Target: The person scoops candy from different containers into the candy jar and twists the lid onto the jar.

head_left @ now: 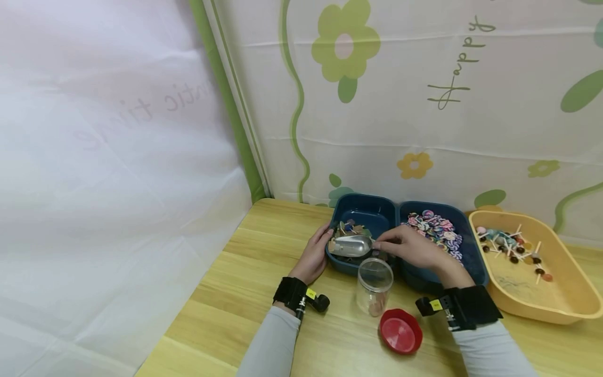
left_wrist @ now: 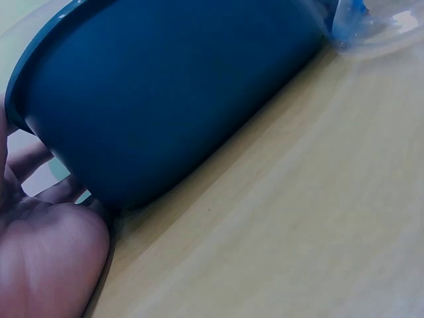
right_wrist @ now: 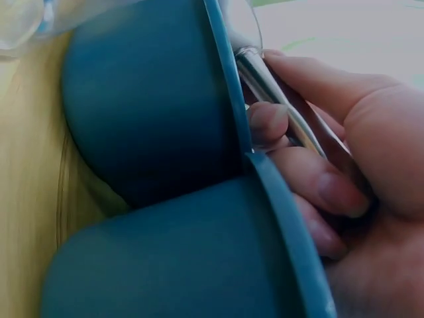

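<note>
The handle of a metal scoop (head_left: 352, 246) is grasped by the right hand (head_left: 414, 248); in the right wrist view it is seen enclosed between the thumb and curled fingers. The bowl of the scoop is positioned left of these fingertips, above the contents of the first blue bin (head_left: 372, 214). Small brown and blue pieces (head_left: 350, 228) are noted there, beyond the bowl; their kind cannot be made out. The left hand (head_left: 314, 256) is placed against the outer left side of the same bin, with fingers set near the rim; whether the rim is gripped cannot be told.

A clear jar (head_left: 374, 288) is stood between the two hands, nearer the wearer than the right fingertips, its mouth uncovered and a little brownish matter seen at its bottom. A red lid (head_left: 400, 331) is laid beside it, nearer the wearer again.

Multicoloured swirl pieces (head_left: 435, 225) are contained in the second blue bin (head_left: 416, 275), beneath and beyond the right hand. Farther right of those fingers, stick-mounted pieces (head_left: 515, 243) are held in a yellow tray (head_left: 560, 298).
</note>
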The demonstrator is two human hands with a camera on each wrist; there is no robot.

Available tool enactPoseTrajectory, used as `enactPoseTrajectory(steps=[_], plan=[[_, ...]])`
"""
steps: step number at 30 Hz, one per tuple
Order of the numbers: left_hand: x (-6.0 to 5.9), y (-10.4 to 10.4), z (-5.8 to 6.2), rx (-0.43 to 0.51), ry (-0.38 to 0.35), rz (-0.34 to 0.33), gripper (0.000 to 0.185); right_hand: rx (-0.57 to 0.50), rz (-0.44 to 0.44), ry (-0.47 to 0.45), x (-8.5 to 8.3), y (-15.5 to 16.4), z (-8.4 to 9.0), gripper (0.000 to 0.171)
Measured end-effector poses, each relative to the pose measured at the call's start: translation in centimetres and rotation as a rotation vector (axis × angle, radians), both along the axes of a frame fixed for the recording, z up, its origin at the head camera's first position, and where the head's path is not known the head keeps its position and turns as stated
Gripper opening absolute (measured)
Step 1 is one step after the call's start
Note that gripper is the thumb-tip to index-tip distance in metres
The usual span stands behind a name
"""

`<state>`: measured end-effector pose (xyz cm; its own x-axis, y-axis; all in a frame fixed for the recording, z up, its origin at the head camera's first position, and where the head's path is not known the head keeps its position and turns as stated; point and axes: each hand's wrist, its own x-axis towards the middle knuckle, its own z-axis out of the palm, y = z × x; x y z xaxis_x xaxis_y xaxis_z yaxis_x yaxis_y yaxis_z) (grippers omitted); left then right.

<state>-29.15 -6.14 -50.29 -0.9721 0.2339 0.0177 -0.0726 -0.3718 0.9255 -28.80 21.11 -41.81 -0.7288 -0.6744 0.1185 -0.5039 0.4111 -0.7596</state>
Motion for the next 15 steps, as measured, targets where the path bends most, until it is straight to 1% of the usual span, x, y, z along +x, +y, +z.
enactPoseTrajectory(steps=[2, 5, 10, 15], plan=[[0.02, 0.02, 0.04, -0.014, -0.003, 0.01, 0.05, -0.016, -0.009, -0.024, 0.0, 0.23, 0.03, 0.022], [0.08, 0.04, 0.11, -0.019, -0.014, 0.015, 0.051, -0.032, -0.016, -0.031, 0.0, 0.44, 0.08, 0.021], [0.24, 0.0, 0.15, -0.007, -0.013, 0.004, 0.052, -0.052, -0.023, -0.017, 0.01, 0.37, 0.13, 0.019], [0.28, -0.02, 0.19, 0.017, -0.008, -0.006, 0.05, -0.062, -0.057, 0.002, 0.01, 0.28, 0.03, 0.02]])
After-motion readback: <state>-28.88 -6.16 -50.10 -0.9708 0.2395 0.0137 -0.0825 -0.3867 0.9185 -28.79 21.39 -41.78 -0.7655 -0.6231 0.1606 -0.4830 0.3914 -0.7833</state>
